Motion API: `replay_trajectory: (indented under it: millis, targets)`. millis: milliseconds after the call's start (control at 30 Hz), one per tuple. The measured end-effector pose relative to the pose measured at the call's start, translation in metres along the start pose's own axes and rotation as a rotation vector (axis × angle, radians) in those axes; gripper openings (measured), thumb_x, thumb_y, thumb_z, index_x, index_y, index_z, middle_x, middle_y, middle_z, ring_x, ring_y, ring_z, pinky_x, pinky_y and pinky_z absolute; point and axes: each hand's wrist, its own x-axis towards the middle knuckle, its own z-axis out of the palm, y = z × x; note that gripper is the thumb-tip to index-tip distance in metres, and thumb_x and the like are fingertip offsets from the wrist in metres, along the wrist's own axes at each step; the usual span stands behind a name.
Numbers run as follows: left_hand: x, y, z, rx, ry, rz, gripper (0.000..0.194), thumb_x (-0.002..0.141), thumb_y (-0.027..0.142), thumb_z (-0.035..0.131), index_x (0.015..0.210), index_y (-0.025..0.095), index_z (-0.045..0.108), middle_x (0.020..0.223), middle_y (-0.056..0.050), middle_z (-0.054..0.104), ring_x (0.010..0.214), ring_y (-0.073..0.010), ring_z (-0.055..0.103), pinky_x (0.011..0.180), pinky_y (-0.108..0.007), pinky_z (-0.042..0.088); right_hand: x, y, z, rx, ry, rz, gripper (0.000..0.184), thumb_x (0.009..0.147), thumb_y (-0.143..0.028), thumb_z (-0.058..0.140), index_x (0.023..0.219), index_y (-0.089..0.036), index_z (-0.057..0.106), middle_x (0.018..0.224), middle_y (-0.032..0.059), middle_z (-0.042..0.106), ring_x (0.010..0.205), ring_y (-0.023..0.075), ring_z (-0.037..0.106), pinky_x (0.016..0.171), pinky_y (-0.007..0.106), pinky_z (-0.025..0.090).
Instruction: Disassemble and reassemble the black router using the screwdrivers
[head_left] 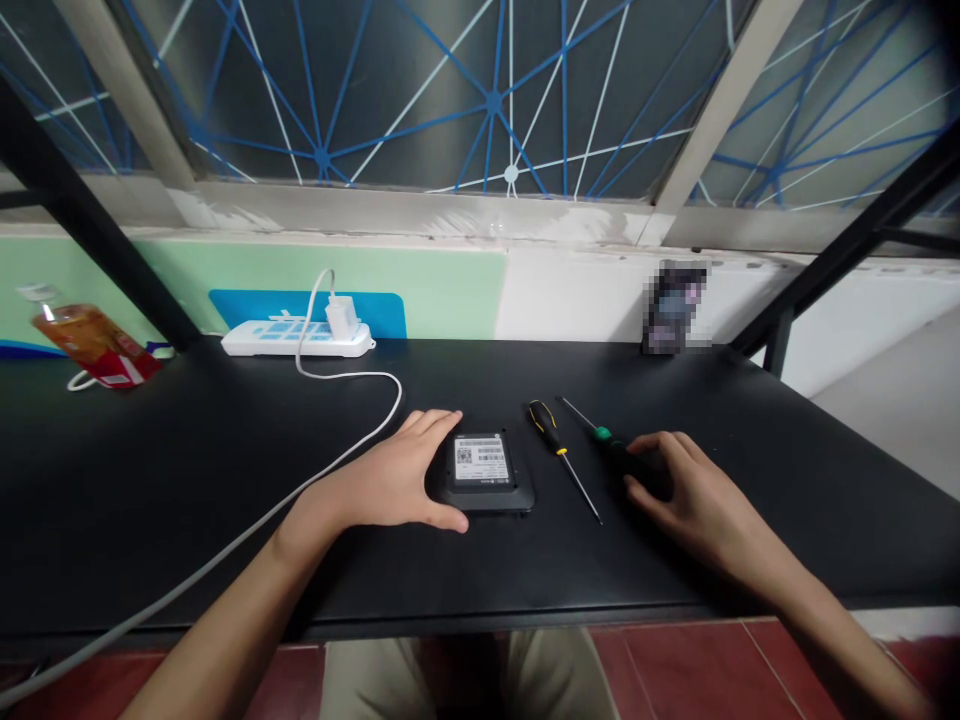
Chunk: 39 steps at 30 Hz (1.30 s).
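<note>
A black square device [523, 494] lies flat on the black table, with a white printed label carrying a square code and barcodes on its raised part. Around its left side is my left hand [397, 472], thumb near the front edge and fingers near the back edge, spread apart. Whether they press on it I cannot tell. My right hand [694, 490] has its fingers closed round the black handle of a screwdriver with a green collar [602, 434], its shaft pointing to the back left. Between the device and that hand lies a second screwdriver, black and yellow [546, 424], tip toward me.
A white cable [397, 385] runs from a plug on the white power strip [300, 340] across the table's left side. A bottle [94, 340] of orange-brown drink stands at the back left. A blurred dark object [673, 308] leans on the wall at the back right.
</note>
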Motion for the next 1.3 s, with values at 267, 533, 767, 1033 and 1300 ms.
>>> replay_trajectory:
  millis: [267,533,767,1033,1300]
  targets:
    - [0.002,-0.003,0.005,0.013,0.054,0.054,0.11,0.072,0.068,0.074,0.156,0.016,0.026,0.157,-0.017,0.035,0.144,-0.0388,0.032,0.116,-0.053,0.032,0.04,-0.09,-0.008,-0.027,0.013,-0.242,0.031,0.097,-0.041,0.051,0.112,-0.016,0.061,0.103,0.0117,0.064,0.099,0.0283,0.062,0.089,0.042,0.053]
    - [0.0,0.001,0.008,0.044,0.099,0.065,0.105,0.073,0.062,0.075,0.154,0.016,0.03,0.15,-0.017,0.04,0.138,-0.0377,0.038,0.114,-0.051,0.037,0.085,-0.142,0.019,-0.006,-0.181,-0.162,0.033,0.099,-0.035,0.042,0.096,-0.016,0.068,0.099,0.0107,0.069,0.079,0.0237,0.069,0.077,0.038,0.051]
    - [0.002,0.007,0.009,0.068,0.09,0.021,0.108,0.069,0.053,0.075,0.154,0.007,0.028,0.153,-0.021,0.038,0.14,-0.0385,0.035,0.116,-0.05,0.034,0.086,-0.139,0.021,0.001,-0.152,-0.125,0.034,0.097,-0.037,0.046,0.087,-0.015,0.069,0.09,0.0113,0.071,0.079,0.0232,0.068,0.075,0.036,0.049]
    - [0.003,0.007,0.009,0.062,0.106,0.024,0.109,0.067,0.053,0.075,0.154,0.01,0.027,0.154,-0.023,0.038,0.14,-0.044,0.036,0.114,-0.058,0.033,0.093,-0.143,0.021,-0.023,-0.155,-0.108,0.046,0.098,-0.05,0.043,0.082,-0.014,0.068,0.085,0.0144,0.072,0.073,0.0241,0.068,0.067,0.036,0.048]
    - [0.005,0.008,0.004,0.041,0.065,0.055,0.11,0.064,0.05,0.075,0.153,0.008,0.027,0.14,-0.021,0.047,0.129,-0.0429,0.044,0.109,-0.056,0.039,0.105,-0.144,0.032,0.054,-0.311,0.069,0.095,0.081,-0.089,0.012,0.071,-0.015,0.071,0.079,0.0216,0.073,0.08,0.0344,0.071,0.071,0.046,0.051]
